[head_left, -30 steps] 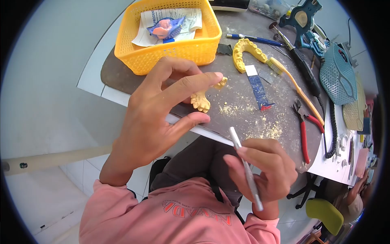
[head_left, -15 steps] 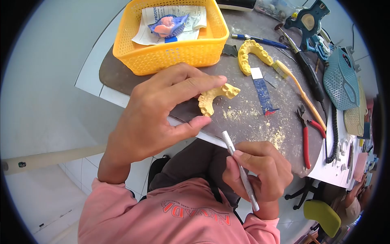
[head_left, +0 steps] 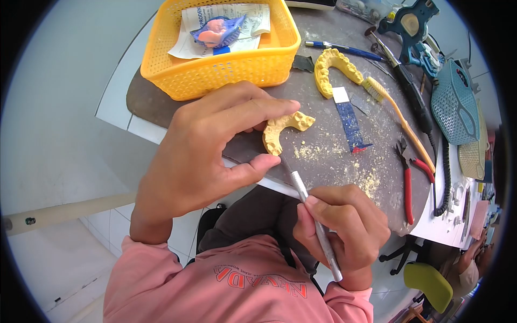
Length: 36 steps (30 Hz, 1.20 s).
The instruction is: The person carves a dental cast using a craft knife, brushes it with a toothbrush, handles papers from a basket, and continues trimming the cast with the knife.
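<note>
My left hand grips a yellow, horseshoe-shaped dental cast between its fingers and thumb, over the near edge of the brown work mat. In my right hand is a slim silver knife, pinched like a pen. Its thin blade points up toward the thumb end of the cast; whether it touches is too small to tell. Another yellow dental cast lies on the mat, with a blue strip just below it.
A yellow basket holds papers and a blue and pink piece. Rightward lie a toothbrush, red-handled cutters, a black handpiece, a blue pen and a blue basket. Yellow crumbs cover part of the mat. A co-worker's arm shows at far right.
The held cast has turned and more of it shows beyond my left fingers. My right hand has shifted slightly left, and the knife's tip has come close to the cast.
</note>
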Motion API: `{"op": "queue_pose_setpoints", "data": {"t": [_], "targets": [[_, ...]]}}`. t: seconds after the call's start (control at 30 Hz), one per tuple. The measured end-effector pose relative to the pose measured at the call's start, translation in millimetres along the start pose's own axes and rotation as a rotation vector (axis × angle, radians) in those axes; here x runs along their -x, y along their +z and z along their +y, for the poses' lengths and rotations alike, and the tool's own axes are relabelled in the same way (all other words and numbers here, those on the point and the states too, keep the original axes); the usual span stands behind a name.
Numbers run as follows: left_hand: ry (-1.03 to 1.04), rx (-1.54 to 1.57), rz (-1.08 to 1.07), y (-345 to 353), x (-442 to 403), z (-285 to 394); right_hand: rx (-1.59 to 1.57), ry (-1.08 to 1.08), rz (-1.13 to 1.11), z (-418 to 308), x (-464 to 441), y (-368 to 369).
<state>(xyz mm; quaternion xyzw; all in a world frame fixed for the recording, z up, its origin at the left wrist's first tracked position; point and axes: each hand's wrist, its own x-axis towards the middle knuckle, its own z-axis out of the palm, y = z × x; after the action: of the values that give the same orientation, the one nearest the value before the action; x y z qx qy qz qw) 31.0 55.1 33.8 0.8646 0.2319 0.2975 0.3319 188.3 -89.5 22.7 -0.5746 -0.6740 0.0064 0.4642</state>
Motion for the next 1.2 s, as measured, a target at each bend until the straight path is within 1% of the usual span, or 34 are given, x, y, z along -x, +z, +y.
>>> {"op": "queue_pose_setpoints", "data": {"t": [0.13, 0.27, 0.33, 0.53, 0.67, 0.73, 0.77, 0.83, 1.03, 1.2], "targets": [[-0.033, 0.046, -0.043, -2.6, -4.1, 0.3, 0.023, -0.031, -0.028, 2.8, -3.1, -0.2], [-0.016, 0.035, -0.048, -3.3, -4.9, -1.5, 0.030, -0.031, 0.011, 4.3, 0.0, 1.6], [0.014, 0.045, -0.047, -3.3, -3.8, -4.6, -0.025, 0.050, 0.065, 3.1, 3.7, 0.0], [0.001, 0.136, -0.040, -5.5, 0.4, -9.8, -0.030, -0.012, 0.031, 1.3, 3.1, 1.8], [-0.007, 0.136, -0.051, -5.8, -0.1, -9.0, -0.023, -0.011, 0.002, -0.2, 3.1, 1.6], [0.019, 0.165, -0.016, -2.7, -3.3, -2.7, -0.009, -0.014, 0.003, -0.1, 3.4, 2.3], [0.017, 0.165, -0.016, -3.5, -3.3, -4.0, -0.009, -0.013, 0.001, -0.2, 3.5, 2.1], [0.109, 0.018, -0.066, -5.8, -4.0, -7.0, -0.002, -0.016, -0.017, -0.4, 3.3, 1.3], [0.095, 0.080, 0.000, -2.8, -4.2, -7.2, 0.011, -0.040, -0.027, -0.4, 3.7, 2.2], [0.103, 0.088, 0.005, -2.7, -4.7, -7.5, 0.002, -0.047, -0.022, -0.6, 4.1, 3.4]]}}
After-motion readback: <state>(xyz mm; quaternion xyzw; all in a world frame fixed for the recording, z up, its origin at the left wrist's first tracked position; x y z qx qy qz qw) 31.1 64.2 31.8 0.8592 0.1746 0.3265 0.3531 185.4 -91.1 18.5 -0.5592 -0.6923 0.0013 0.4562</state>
